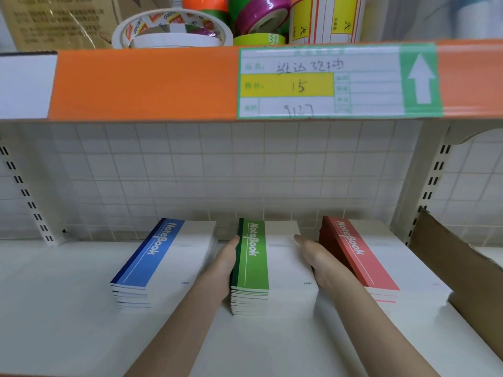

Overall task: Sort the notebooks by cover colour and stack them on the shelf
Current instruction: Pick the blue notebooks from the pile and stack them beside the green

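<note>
Three notebook stacks sit side by side on the white shelf (68, 295): blue stack (152, 257), green stack (253, 265), red stack (359, 257). The left hand (224, 265) and right hand (324, 263) press flat, straight-fingered, against the green stack's two sides. Tape rolls (174, 29) sit on the orange-edged shelf above.

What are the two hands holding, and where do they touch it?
The green notebook stack. The left hand presses flat against its left, spine side, and the right hand against its right side.

Blue-banded stack (144, 257), green-banded stack (253, 257), red-banded stack (359, 257); white shelf (54, 308); orange shelf edge (141, 85).
</note>
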